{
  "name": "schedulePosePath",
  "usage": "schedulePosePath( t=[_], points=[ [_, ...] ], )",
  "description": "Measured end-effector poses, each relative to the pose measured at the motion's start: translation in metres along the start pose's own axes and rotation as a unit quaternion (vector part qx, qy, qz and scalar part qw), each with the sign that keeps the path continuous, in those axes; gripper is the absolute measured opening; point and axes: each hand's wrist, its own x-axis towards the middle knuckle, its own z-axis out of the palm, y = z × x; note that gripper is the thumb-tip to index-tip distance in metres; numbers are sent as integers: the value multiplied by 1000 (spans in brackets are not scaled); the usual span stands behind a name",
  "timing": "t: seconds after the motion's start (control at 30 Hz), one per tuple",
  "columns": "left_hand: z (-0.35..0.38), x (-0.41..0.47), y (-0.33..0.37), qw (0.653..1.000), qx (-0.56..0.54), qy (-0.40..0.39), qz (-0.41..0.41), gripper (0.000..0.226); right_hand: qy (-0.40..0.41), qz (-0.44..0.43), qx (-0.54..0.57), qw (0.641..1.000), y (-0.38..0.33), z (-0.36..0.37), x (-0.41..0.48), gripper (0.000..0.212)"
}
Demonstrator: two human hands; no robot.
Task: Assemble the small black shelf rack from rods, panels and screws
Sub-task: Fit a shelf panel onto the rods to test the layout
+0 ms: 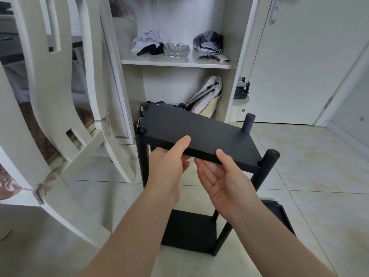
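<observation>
Left hand [166, 164] pinches near edge of black top panel [197, 132], thumb on top; right hand [221, 176] pinches it too, palm up, fingers under. Panel sits tilted btwn upright rods [266, 166], above bottom panel [187, 230] on floor [299, 176].

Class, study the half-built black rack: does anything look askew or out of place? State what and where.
The top panel, held at its near edge by the left hand and right hand, sits tilted: the right-side rods poke above it, while the near-left rod only meets its corner. It looks not yet seated.
</observation>
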Motion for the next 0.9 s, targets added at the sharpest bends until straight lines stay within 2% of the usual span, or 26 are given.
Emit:
schedulePosePath(
  t=[0.17, 0.27, 0.33, 0.4, 0.43, 0.47, 0.5, 0.57, 0.63, 0.7, 0.8, 0.9],
  points=[
    [5, -1, 0, 999, 38, -27, -13, 29, 17, -5, 14, 1000, -4, -3, 1, 29],
    [-3, -3, 9, 982, 144, -110, -47, 34, 20, -6, 26, 999, -6, -5, 0, 30],
    [-13, 0, 16, 931, 329, -153, -39, 38, 22, -2, 30, 999, -7, -6, 0, 30],
    [-27, 7, 19, 835, 530, -144, -46, 38, 27, 1, 32, 999, -9, -7, 0, 30],
    [-35, 11, 19, 793, 593, -125, -65, 41, 29, 1, 33, 999, -10, -7, 0, 29],
    [-44, 14, 20, 765, 630, -100, -86, 43, 31, 1, 32, 999, -11, -8, -1, 27],
    [-52, 17, 21, 751, 648, -70, -102, 44, 33, 1, 32, 999, -12, -8, -1, 26],
    [-65, 21, 26, 747, 658, -5, -95, 44, 36, -3, 33, 999, -14, -8, -1, 24],
    [-72, 25, 28, 756, 651, 45, -49, 42, 41, -7, 38, 998, -16, -8, -1, 23],
    [-71, 25, 26, 799, 600, 45, 2, 38, 44, -8, 40, 998, -16, -7, -1, 23],
    [-64, 24, 18, 870, 489, 4, 66, 27, 43, -6, 44, 998, -14, -7, 1, 22],
    [-63, 22, 14, 893, 442, 9, 89, 10, 45, -7, 52, 998, -14, -6, 3, 22]
  ],
)
